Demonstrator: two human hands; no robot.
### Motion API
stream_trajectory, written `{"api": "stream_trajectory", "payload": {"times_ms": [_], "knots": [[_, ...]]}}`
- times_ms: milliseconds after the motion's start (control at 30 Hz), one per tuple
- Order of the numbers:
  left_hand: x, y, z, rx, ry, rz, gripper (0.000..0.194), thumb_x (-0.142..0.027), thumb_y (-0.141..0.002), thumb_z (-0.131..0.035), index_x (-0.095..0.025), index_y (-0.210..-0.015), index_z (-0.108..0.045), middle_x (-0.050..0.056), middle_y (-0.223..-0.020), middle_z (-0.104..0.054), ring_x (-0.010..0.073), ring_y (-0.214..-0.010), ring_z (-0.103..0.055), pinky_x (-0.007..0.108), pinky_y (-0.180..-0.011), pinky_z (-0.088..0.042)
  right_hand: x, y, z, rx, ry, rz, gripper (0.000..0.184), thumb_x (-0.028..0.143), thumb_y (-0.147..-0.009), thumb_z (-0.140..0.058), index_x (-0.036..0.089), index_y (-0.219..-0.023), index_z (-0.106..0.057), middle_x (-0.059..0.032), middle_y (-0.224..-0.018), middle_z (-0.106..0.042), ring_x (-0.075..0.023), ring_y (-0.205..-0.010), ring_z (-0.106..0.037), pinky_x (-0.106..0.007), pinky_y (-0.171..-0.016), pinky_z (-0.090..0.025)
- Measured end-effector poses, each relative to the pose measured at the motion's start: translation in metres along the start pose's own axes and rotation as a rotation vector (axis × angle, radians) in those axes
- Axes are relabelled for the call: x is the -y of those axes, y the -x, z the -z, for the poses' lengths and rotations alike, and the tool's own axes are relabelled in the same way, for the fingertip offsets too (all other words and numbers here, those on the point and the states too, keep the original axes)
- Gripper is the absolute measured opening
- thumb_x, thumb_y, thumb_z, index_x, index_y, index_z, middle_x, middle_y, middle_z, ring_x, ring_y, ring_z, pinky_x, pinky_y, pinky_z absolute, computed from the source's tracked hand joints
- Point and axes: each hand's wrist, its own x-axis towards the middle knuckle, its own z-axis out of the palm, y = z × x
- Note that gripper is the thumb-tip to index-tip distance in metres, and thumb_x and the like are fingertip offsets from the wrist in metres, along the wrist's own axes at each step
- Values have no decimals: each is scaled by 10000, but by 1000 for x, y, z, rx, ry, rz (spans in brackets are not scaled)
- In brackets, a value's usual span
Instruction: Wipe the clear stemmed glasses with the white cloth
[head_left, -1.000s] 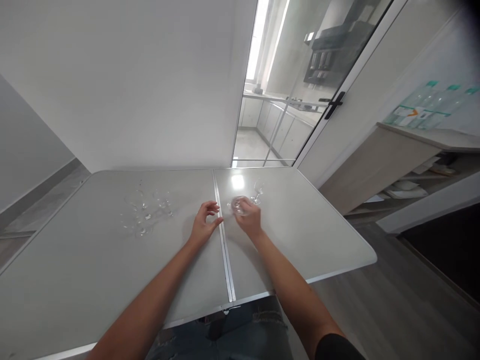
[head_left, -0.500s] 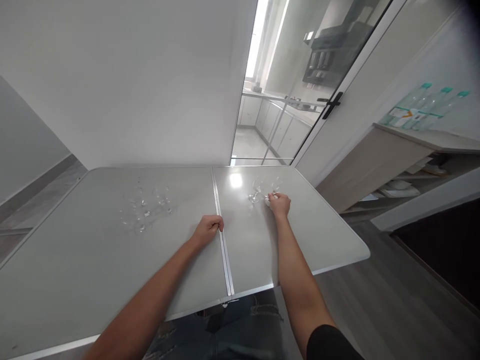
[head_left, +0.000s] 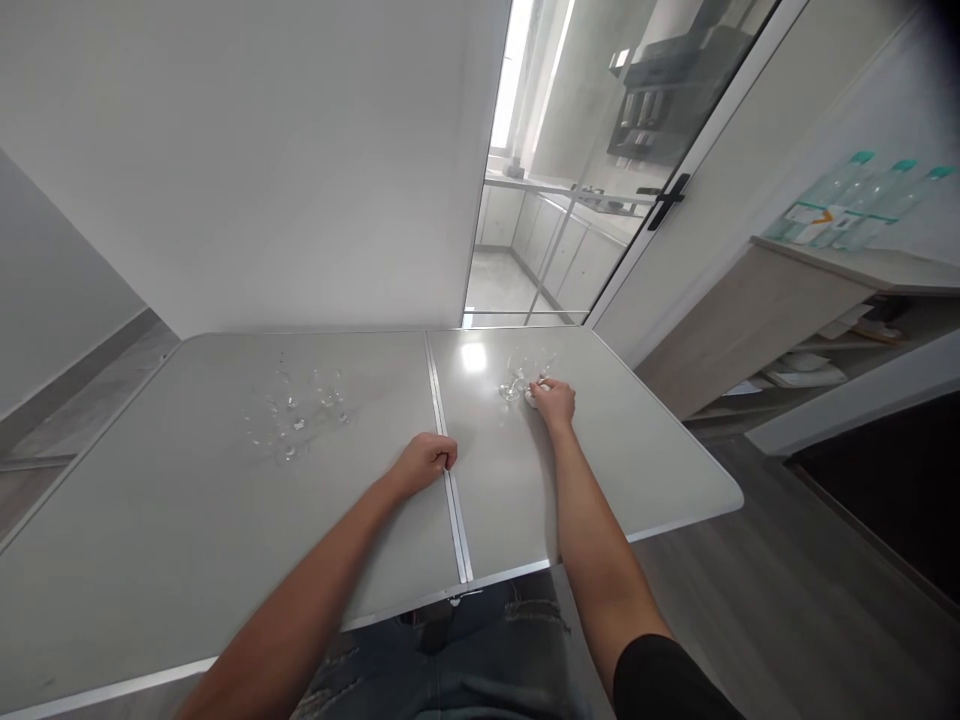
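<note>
My right hand [head_left: 555, 402] pinches a small clear stemmed glass [head_left: 547, 366] low down, near its foot, on the right half of the table. Just left of it stands another clear stemmed glass [head_left: 511, 391]; the two are very close, and I cannot tell if they touch. My left hand [head_left: 429, 462] rests as a loose fist by the metal seam [head_left: 452, 510], with nothing visible in it. On the left half, several more clear stemmed glasses [head_left: 298, 424] form a loose group, their outlines faint against the surface.
The pale table [head_left: 187, 540] has a metal-trimmed edge and meets a white wall [head_left: 300, 180] at the back. A glass door with a black handle [head_left: 667, 202] is behind its right half. Plastic bottles [head_left: 847, 215] stand on a shelf unit [head_left: 795, 320] at the right.
My right hand has shifted slightly left, bringing the held glass closer to its neighbour. My left fist has edged a little to the right. The view has tilted slightly.
</note>
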Motion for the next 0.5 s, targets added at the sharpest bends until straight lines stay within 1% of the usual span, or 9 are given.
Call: {"api": "stream_trajectory", "payload": {"times_ms": [67, 100, 133, 200, 300, 367, 400, 433, 500], "knots": [[-11, -3, -2, -35, 28, 45, 270, -18, -593, -376, -185, -545, -583, -10, -560, -565, 126, -552, -497, 240, -596, -372, 1, 0, 1, 27, 16, 4, 406, 440, -776, -601, 200, -1036, -799, -150, -983, -776, -276, -949, -706, -296, -791, -506], [-21, -5, -3, -59, 53, 76, 273, -16, -594, -382, -182, -542, -592, -11, -549, -566, 125, -539, -498, 240, -589, -375, 0, -1, 1, 42, 20, 10, 398, 425, -769, -606, 198, -1033, -799, -148, -975, -778, -273, -934, -709, -293, -784, -505], [-36, -7, -4, -83, 95, 102, 271, -15, -590, -389, -177, -540, -601, -12, -538, -569, 123, -527, -505, 242, -585, -382, 0, -1, 2, 58, 23, 15, 386, 406, -758, -613, 198, -1024, -800, -144, -966, -779, -269, -913, -712, -289, -775, -504], [-80, -11, -2, -90, 196, 125, 296, -10, -613, -392, -172, -575, -636, -15, -536, -576, 121, -518, -518, 247, -591, -411, -2, -2, 4, 89, 25, 27, 361, 365, -730, -629, 199, -999, -803, -135, -946, -782, -258, -875, -716, -278, -756, -502], [-166, -9, 11, 39, 394, 73, 327, -6, -653, -388, -183, -632, -662, -20, -564, -596, 114, -516, -540, 249, -562, -436, -5, -4, 7, 144, 7, 54, 348, 341, -715, -635, 193, -980, -805, -128, -931, -782, -245, -860, -714, -264, -739, -495], [-217, -4, 21, 169, 502, -4, 369, -14, -727, -383, -207, -741, -697, -13, -663, -664, 107, -549, -573, 255, -572, -470, -6, -5, 11, 176, -4, 56, 355, 348, -713, -644, 178, -980, -804, -132, -925, -780, -242, -857, -712, -261, -731, -494], [-235, 0, 24, 231, 506, -59, 387, -25, -765, -389, -229, -797, -717, -13, -710, -692, 101, -565, -586, 260, -595, -488, -7, -5, 12, 198, -13, 48, 360, 348, -707, -653, 169, -981, -804, -135, -917, -779, -241, -844, -712, -260, -720, -493], [-246, 4, 24, 275, 479, -124, 402, -38, -798, -398, -258, -838, -733, -20, -739, -706, 92, -584, -599, 260, -636, -506, -7, -5, 14, 223, -24, 36, 365, 344, -698, -664, 161, -981, -803, -136, -903, -778, -239, -821, -711, -259, -702, -493], [-253, 11, 16, 381, 377, -293, 410, -81, -869, -426, -333, -884, -749, -50, -759, -712, 67, -627, -617, 246, -744, -522, -8, -6, 17, 277, -50, 13, 370, 332, -682, -679, 153, -982, -802, -128, -867, -775, -227, -757, -707, -253, -654, -488]]}}
